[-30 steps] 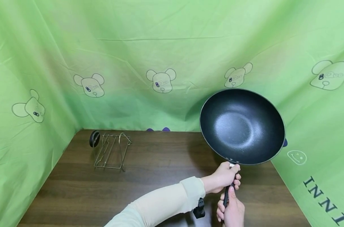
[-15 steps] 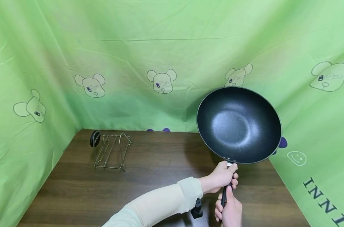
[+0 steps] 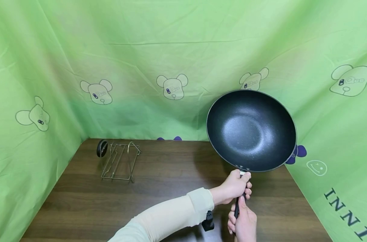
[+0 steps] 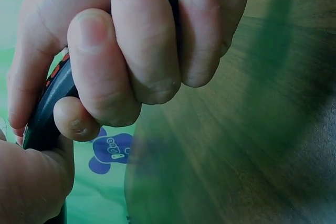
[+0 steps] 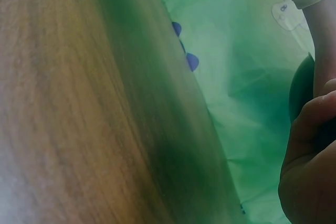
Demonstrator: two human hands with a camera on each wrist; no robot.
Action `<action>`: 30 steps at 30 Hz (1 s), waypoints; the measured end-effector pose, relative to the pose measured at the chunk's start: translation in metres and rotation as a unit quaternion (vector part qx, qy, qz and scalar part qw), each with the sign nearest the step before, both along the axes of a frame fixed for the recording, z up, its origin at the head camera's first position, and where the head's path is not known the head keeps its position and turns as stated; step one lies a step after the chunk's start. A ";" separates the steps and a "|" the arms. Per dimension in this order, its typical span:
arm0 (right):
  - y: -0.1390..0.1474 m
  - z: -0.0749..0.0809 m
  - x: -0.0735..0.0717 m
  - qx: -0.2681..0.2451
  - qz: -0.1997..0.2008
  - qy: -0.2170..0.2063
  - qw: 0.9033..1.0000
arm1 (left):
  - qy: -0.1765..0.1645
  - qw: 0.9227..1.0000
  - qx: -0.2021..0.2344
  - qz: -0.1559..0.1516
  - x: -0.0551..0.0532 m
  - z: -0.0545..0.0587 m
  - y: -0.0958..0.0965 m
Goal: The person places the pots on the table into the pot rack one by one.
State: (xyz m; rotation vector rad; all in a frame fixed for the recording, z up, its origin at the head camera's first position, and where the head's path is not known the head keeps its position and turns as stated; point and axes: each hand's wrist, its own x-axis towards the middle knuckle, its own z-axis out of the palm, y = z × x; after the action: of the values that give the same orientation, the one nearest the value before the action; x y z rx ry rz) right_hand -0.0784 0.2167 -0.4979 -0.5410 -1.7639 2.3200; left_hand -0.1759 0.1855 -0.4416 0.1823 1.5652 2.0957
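A large black wok (image 3: 251, 131) is raised over the right side of the table, its dark inner side facing me in the head view. My left hand (image 3: 234, 185) grips the wok's handle close to the pan. Lower on the same black handle (image 3: 237, 208), my right hand (image 3: 245, 222) holds on with the thumb lying along it. Curled fingers (image 4: 149, 45) around the handle fill the upper part of the left wrist view. At the right edge of the right wrist view, part of a hand (image 5: 307, 166) shows beside a dark strip of the wok (image 5: 301, 90).
A metal wire rack (image 3: 120, 163) stands at the left rear of the brown wooden table (image 3: 159, 201). A black round piece (image 3: 102, 148) is at its left end. Green printed cloth (image 3: 135, 111) hangs behind and at both sides. A small black device sits under the left sleeve.
The wok, with both hands on its handle, has shifted a little left and slightly up in the head view. The rack stays where it was.
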 end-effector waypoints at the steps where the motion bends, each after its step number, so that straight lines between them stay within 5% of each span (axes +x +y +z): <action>1: 0.000 0.000 0.000 0.001 0.001 0.000 1.000 | 0.001 1.000 -0.001 0.000 0.000 0.001 -0.001; 30: -0.005 0.004 -0.005 0.026 0.018 -0.007 0.999 | 0.000 1.000 0.031 -0.001 -0.004 0.002 -0.013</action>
State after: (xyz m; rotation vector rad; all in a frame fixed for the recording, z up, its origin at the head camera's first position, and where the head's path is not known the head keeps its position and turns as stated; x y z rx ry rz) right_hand -0.0834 0.2112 -0.4944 -0.5227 -1.8499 2.2934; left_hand -0.1795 0.1728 -0.4398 0.2062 1.4996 2.1445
